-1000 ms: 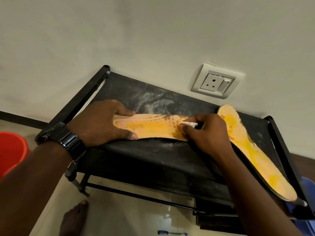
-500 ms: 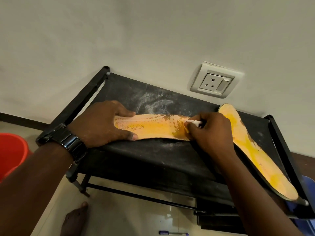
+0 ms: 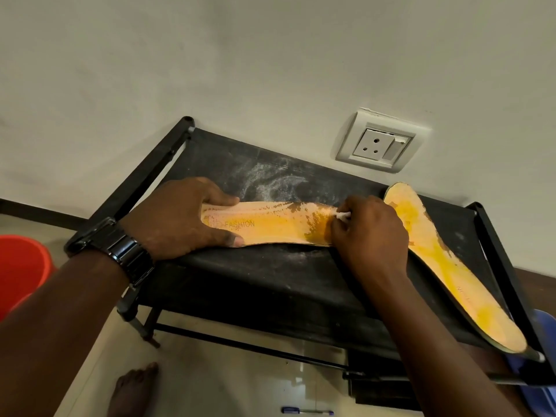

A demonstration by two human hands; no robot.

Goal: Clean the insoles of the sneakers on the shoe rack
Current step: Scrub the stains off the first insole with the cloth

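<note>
Under both hands, the black metal-framed shoe rack with a dusty fabric shelf is spreading out, its matte cloth streaked with pale powder beyond the fingers. Lying flat on that shelf between the two hands is the long orange foam insole printed "FASHION", its surface turning from pale peach near the left hand to a darker, blotchy yellow-orange toward the right hand. Beyond the right hand, a second orange insole with a dark edge is stretching along the shelf's right side, its rounded tip just beside the right knuckles. Beside the left forearm, a round red plastic bucket is sitting on the pale floor. The left hand is spreading open and pressing flat on the insole's heel end, thumb along the near edge, with a black metal link wristwatch on its wrist. The right hand is curling closed, pinching a small white stick-like tool whose tip is touching the darker patch. What the tool is cannot be told.
</note>
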